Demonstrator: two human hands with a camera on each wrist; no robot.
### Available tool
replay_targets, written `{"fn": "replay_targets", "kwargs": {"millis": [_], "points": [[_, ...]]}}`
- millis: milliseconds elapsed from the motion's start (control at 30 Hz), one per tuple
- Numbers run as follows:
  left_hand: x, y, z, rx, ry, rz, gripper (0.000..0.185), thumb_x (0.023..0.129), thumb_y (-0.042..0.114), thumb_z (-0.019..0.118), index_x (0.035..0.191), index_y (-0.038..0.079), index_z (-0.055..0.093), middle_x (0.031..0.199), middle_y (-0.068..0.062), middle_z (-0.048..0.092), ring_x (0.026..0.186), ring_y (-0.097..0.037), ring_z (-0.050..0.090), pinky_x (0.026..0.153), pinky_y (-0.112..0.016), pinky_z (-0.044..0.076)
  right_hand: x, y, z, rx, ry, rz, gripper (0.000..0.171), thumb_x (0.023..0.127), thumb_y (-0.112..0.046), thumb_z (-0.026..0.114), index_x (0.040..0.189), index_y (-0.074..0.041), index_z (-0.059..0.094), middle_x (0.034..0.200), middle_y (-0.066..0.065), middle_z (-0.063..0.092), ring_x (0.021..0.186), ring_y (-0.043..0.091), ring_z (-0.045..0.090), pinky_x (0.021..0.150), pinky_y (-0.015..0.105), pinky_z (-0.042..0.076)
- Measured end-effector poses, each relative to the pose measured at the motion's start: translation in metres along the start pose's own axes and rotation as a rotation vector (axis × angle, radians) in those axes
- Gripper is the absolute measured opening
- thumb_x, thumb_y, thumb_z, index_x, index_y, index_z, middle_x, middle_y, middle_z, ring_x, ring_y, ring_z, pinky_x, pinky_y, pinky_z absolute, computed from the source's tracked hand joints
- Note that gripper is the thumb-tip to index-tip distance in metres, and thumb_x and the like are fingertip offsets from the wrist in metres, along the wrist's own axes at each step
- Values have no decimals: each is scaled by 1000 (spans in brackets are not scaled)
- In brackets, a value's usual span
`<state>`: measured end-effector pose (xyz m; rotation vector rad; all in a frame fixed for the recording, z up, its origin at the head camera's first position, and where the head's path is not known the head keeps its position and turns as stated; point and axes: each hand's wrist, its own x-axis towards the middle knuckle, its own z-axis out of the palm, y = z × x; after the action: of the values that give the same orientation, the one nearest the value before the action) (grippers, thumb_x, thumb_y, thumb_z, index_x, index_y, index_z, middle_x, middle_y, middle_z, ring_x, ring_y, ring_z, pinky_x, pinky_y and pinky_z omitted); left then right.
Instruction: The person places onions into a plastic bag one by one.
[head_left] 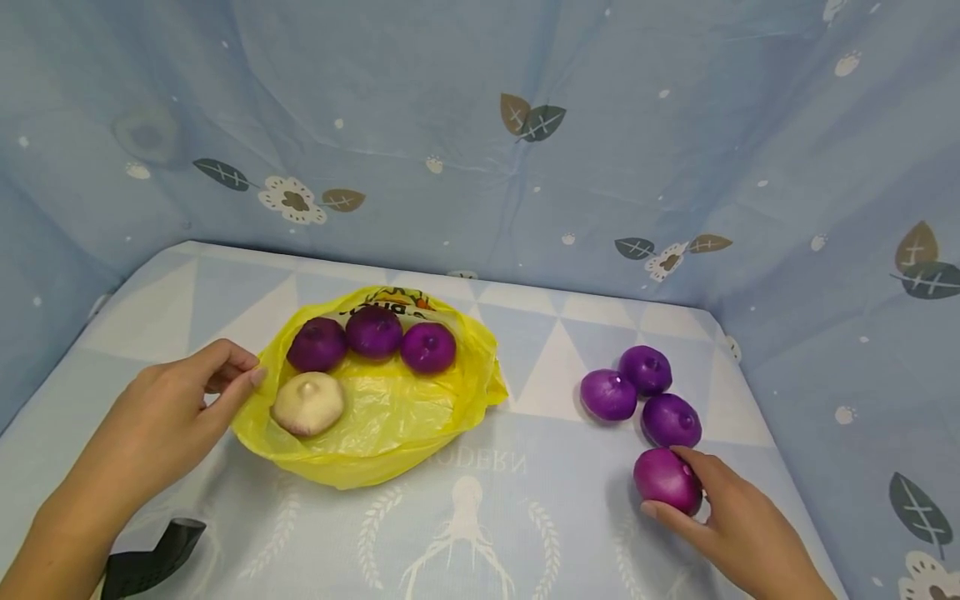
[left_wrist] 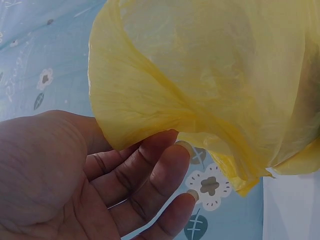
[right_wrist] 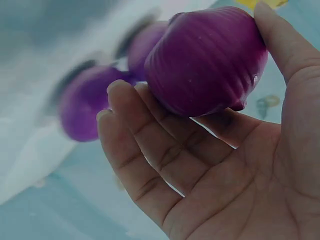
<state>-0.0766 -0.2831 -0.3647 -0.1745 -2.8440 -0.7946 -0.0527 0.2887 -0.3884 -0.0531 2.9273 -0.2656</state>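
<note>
Right hand [head_left: 731, 521] fingers [right_wrist: 150, 145] curled around purple onion [head_left: 667, 481], right of yellow bag [head_left: 375, 417] on tabletop [head_left: 525, 500]; onion tip toward the bag, long axis roughly level. Left hand [head_left: 168, 417] fingers [left_wrist: 155, 170] relaxed, touching bag edge.

the bag [head_left: 390, 433] is laid on the desk [head_left: 525, 517], and four onions are held in it: three in a row at its back, one [head_left: 308, 403] in front of them. right of the bag, three onions are clustered on the desk, with a fourth [head_left: 666, 480] just in front. the left hand [head_left: 176, 412] is placed at the bag's left edge.
</note>
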Motion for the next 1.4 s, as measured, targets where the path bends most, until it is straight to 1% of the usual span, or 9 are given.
{"fn": "replay_targets", "kwargs": {"millis": [133,267,367,433,567,700,933,1200,1400], "points": [[0,0,0,-5,-11,-3,11,103,21,70,109,12,68,95,-1,73,85,-33,70,68,-51,57,-4,-18,-9,11,86,-97,100,78,-75,77,144,-3,55,124,20,68,97,32,67,78,56,60],[-1,-1,0,-12,-19,-9,13,103,22,70,110,12,68,96,-1,74,86,-33,70,67,-50,57,-5,-34,-17,17,148,-182,91,80,-71,79,143,-8,57,125,14,69,99,31,69,80,57,60],[-1,-1,1,-9,-14,-8,13,103,22,70,111,11,68,96,-1,73,86,-34,70,67,-49,57,-3,-43,-22,20,142,-212,91,81,-72,77,144,-10,57,128,13,68,102,30,70,80,56,60],[-2,-1,1,-11,-13,-10,13,103,22,70,111,11,68,96,-2,73,87,-34,70,68,-53,58,-2,-47,-25,28,139,-235,91,81,-71,77,145,-10,56,130,13,67,104,31,70,80,55,60],[-2,-2,1,-10,-9,-10,13,102,21,71,111,11,68,96,-2,73,86,-33,70,69,-54,58,1,-55,-29,32,160,-321,86,83,-66,80,145,-12,56,134,8,65,108,30,70,83,53,60],[-2,-2,1,-8,-4,-5,12,102,21,71,110,11,68,96,-2,73,85,-33,70,70,-55,58,4,-66,-35,9,174,-399,81,84,-62,82,143,-13,57,134,6,64,106,27,70,80,49,61],[-2,-1,1,-6,-3,2,12,103,21,70,110,12,68,96,-2,74,85,-32,70,73,-58,57,11,-89,-56,-46,223,-539,74,85,-55,84,143,-18,57,132,3,64,101,22,71,73,43,63],[-1,-1,0,-6,-15,-5,13,103,22,70,110,12,68,96,-2,73,85,-32,70,73,-58,57,32,-117,-82,-41,213,-671,77,84,-40,89,145,-12,52,138,3,61,108,18,68,79,37,62],[-1,0,0,-2,-25,-12,13,103,22,69,111,12,68,97,-2,73,88,-32,69,75,-59,57,51,-141,-95,-21,187,-754,80,87,-34,87,151,-9,46,142,5,58,108,16,67,83,37,61]]}}
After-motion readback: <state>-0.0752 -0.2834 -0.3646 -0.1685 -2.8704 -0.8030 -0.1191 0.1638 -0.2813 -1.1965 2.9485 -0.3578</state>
